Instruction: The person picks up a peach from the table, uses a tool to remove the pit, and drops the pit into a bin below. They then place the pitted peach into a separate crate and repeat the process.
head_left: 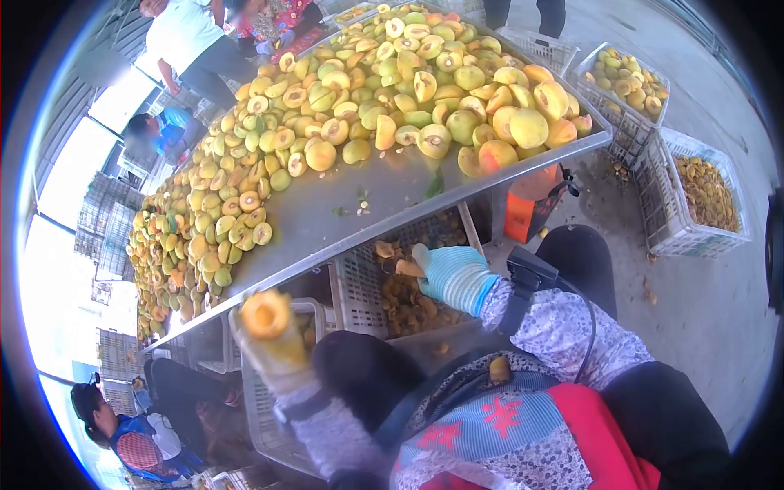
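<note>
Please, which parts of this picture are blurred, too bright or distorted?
Head view: left hand and its fruit blurred, right hand sharper; head view: background at far left washed out to white; head view: wide-lens distortion, dark rounded border.

Just past the right hand (457,278) is an orange thing (518,219). More to the right, white crates (648,192) sit on the grey floor (702,314). Far past the left hand (278,339) are piles of crates (100,216) and someone in a white shirt (184,41). Left of it is a person in blue and red (145,451)
</note>
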